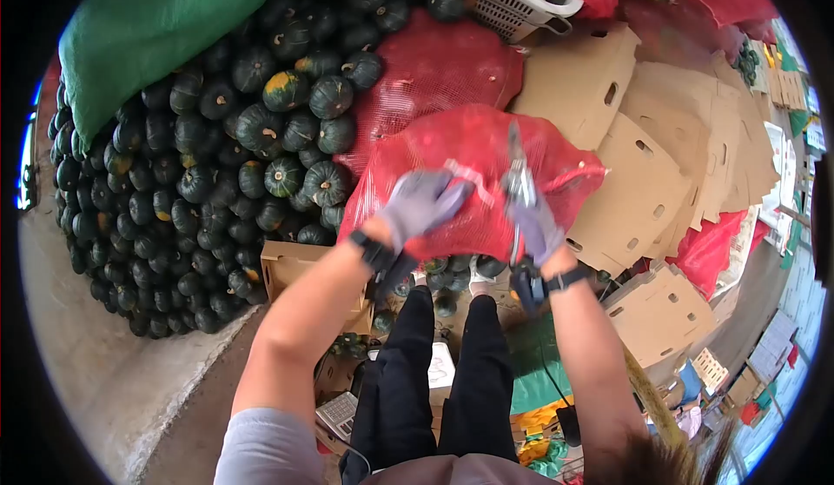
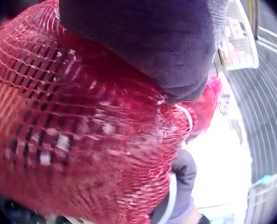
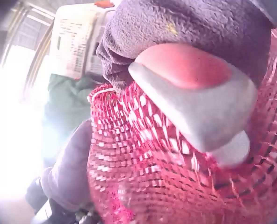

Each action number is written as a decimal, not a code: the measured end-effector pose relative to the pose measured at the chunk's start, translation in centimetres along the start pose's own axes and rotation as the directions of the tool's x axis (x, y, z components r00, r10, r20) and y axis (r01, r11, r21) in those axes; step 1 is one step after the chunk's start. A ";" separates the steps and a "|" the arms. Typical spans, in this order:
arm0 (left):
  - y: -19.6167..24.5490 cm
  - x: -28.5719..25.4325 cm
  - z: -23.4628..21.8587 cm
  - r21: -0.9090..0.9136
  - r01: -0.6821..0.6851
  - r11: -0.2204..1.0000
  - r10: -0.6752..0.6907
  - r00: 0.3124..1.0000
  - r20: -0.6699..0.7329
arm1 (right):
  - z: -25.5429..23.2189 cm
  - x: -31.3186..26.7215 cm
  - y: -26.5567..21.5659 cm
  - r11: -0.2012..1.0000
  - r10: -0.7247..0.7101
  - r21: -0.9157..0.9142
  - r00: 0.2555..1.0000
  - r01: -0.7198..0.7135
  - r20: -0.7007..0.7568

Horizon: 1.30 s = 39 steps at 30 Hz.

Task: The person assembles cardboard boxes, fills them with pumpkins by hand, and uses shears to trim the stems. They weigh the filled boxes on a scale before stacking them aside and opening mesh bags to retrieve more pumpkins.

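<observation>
A red mesh bag [image 1: 434, 224] bulges in front of the person, with a white drawstring [image 1: 467, 174] across its gathered top. My gloved left hand [image 1: 426, 205] grips the mesh beside this drawstring. In the left wrist view the left glove [image 2: 147, 42] covers part of the bag, and the fingertips are at the gathered mesh. My gloved right hand [image 1: 539, 229] holds pruning shears [image 1: 519, 181], blades pointing away from the body over the bag. Up close in the right wrist view, the shears' red and grey handle [image 3: 190, 88] lies under the right glove [image 3: 190, 28], against the netting.
Dark green squashes [image 1: 217, 146] are heaped at the left, partly under a green sheet [image 1: 165, 42]. Another red mesh bag [image 1: 443, 59] lies behind. Flattened cardboard [image 1: 638, 181] spreads at the right, and a white plastic basket [image 1: 504, 3] stands at the back. An open carton [image 1: 295, 268] is near the legs.
</observation>
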State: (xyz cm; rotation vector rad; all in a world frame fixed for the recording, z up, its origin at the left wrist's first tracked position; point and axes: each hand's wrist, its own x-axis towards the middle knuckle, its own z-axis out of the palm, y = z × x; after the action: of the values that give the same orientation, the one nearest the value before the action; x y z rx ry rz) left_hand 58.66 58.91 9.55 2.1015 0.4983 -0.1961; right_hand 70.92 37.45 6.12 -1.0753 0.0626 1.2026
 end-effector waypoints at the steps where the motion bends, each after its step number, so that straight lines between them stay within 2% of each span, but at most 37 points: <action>1: -0.1 -3.0 -0.1 -0.023 -0.050 0.998 0.049 0.998 -0.032 | 0.7 -3.2 0.4 0.997 0.058 0.057 0.998 -0.057 -0.013; 2: -0.2 -5.9 -0.4 -0.045 -0.101 0.994 0.098 0.993 -0.065 | 1.7 -6.4 0.4 0.987 0.116 0.114 0.993 -0.113 -0.021; 3: 2.1 -8.4 -1.9 -0.276 0.167 0.946 -0.143 0.984 0.105 | 3.0 -9.2 0.1 0.979 0.147 0.144 0.989 -0.147 0.014; 4: 4.8 -10.8 -3.6 -0.440 0.440 0.783 -0.325 0.892 0.314 | 4.6 -11.8 -0.4 0.969 0.176 0.168 0.983 -0.182 0.052; 6: 7.4 -15.4 -4.4 -0.541 0.522 0.659 -0.341 0.849 0.405 | 7.5 -17.0 -1.2 0.924 0.381 0.020 0.923 -0.381 -0.055; 7: 8.9 -17.2 -5.5 -0.581 0.548 0.602 -0.310 0.831 0.463 | 8.9 -18.8 -2.4 0.909 0.408 0.068 0.911 -0.411 0.058; 9: 11.2 -21.6 -6.2 -0.648 0.585 0.489 -0.264 0.807 0.529 | 10.3 -22.1 -3.3 0.847 0.483 0.096 0.831 -0.524 0.277; 10: 12.1 -23.7 -6.1 -0.675 0.597 0.433 -0.252 0.799 0.545 | 10.3 -23.4 -3.0 0.812 0.561 -0.014 0.775 -0.583 0.291; 11: 13.1 -24.6 -6.7 -0.688 0.576 0.442 -0.228 0.813 0.535 | 10.3 -24.6 -2.6 0.766 0.635 -0.125 0.711 -0.630 0.302; 13: 13.7 -26.5 -6.2 -0.697 0.624 0.355 -0.213 0.779 0.589 | 8.7 -23.1 1.7 0.884 0.463 -0.004 0.872 -0.468 0.157; 14: 14.1 -27.3 -5.9 -0.697 0.648 0.308 -0.202 0.760 0.617 | 9.4 -21.6 1.3 0.932 0.232 -0.303 0.969 -0.197 0.084; 15: 14.6 -27.6 -5.7 -0.687 0.636 0.351 -0.134 0.761 0.635 | 10.1 -20.2 0.9 0.786 -0.015 -0.618 1.000 0.015 0.005; 16: 15.3 -28.1 -5.0 -0.713 0.618 0.330 -0.129 0.778 0.615 | 11.2 -17.1 -1.4 0.126 -0.339 -0.953 0.914 0.277 0.221; 18: 15.9 -28.9 -3.6 -0.761 0.575 0.301 -0.120 0.815 0.567 | 8.7 -12.5 -0.2 -0.070 -0.088 -0.954 0.951 0.292 0.298; 19: 15.4 -29.4 -2.9 -0.718 0.614 0.327 -0.109 0.780 0.616 | 7.6 -11.1 2.3 -0.143 0.113 -0.929 0.939 0.340 0.326; 20: 15.7 -29.4 -2.9 -0.723 0.614 0.318 -0.121 0.782 0.611 | 6.4 -9.9 5.2 -0.203 0.314 -0.895 0.892 0.398 0.326; 21: 15.9 -28.9 -2.8 -0.729 0.611 0.311 -0.132 0.787 0.603 | 6.1 -9.5 6.6 -0.249 0.500 -0.848 0.812 0.467 0.300; 23: 16.3 -29.4 -2.5 -0.751 0.603 0.268 -0.158 0.797 0.583 | 7.6 -9.9 7.0 -0.144 0.486 -0.968 0.867 0.204 0.110; 24: 16.4 -30.1 -2.6 -0.746 0.603 0.282 -0.188 0.797 0.574 | 8.1 -10.6 7.0 -0.089 0.490 -0.994 0.872 0.057 0.006; 25: 16.8 -31.1 -2.9 -0.740 0.608 0.290 -0.216 0.794 0.568 | 6.8 -11.4 8.4 -0.077 0.418 -0.987 0.903 0.144 0.099; 26: 17.3 -31.5 -3.2 -0.737 0.603 0.306 -0.241 0.798 0.553 | 6.8 -11.9 7.1 0.009 0.444 -0.999 0.895 0.046 0.046; 27: 18.2 -31.3 -3.7 -0.791 0.546 0.276 -0.181 0.838 0.515 | 7.5 -11.6 4.5 0.092 0.465 -0.995 0.885 -0.047 0.002; 28: 19.3 -31.5 -5.1 -0.757 0.593 0.275 -0.167 0.805 0.570 | 8.5 -12.0 2.1 0.178 0.500 -0.973 0.865 -0.147 -0.039; 29: 21.2 -31.1 -7.7 -0.720 0.640 0.269 -0.156 0.767 0.623 | 9.5 -13.0 -1.1 0.255 0.474 -0.942 0.877 -0.220 -0.076; 30: 22.2 -30.9 -9.4 -0.685 0.678 0.267 -0.141 0.731 0.668 | 8.0 -13.9 -0.5 0.325 0.297 -0.945 0.953 -0.042 0.059; 31: 21.3 -32.7 -8.8 -0.759 0.544 0.357 -0.055 0.823 0.565 | 6.2 -15.5 -0.5 0.592 0.356 -0.788 0.932 -0.171 0.066; 32: 21.6 -34.1 -9.0 -0.783 0.566 0.256 -0.109 0.822 0.559 | 6.2 -17.3 -1.2 0.783 0.412 -0.543 0.907 -0.304 0.085; 34: 21.9 -35.6 -9.7 -0.825 0.561 0.066 -0.209 0.816 0.538 | 8.6 -20.2 -3.5 0.923 0.336 -0.258 0.923 -0.285 0.185; 35: 20.8 -35.6 -10.6 -0.773 0.628 0.088 -0.235 0.767 0.597 | 10.0 -21.3 -4.5 0.957 0.287 -0.103 0.930 -0.270 0.228; 36: 17.8 -37.0 -8.8 -0.793 0.602 -0.095 -0.283 0.747 0.602 | 11.7 -22.1 -4.6 0.921 0.386 -0.048 0.892 -0.387 0.235; 38: 15.5 -35.6 -7.6 -0.789 0.591 0.169 -0.506 0.739 0.445 | 13.4 -23.7 -4.4 0.838 0.510 -0.013 0.775 -0.545 0.373; 39: 12.7 -35.4 -6.4 -0.759 0.576 0.304 -0.544 0.759 0.358 | 14.3 -25.0 -5.0 0.865 0.494 -0.112 0.793 -0.488 0.357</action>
State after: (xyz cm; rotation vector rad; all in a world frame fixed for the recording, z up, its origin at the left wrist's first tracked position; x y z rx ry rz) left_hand 31.68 48.49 34.41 0.8629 1.0689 -0.3133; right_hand 57.41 29.73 30.83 -0.8419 0.0378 1.8737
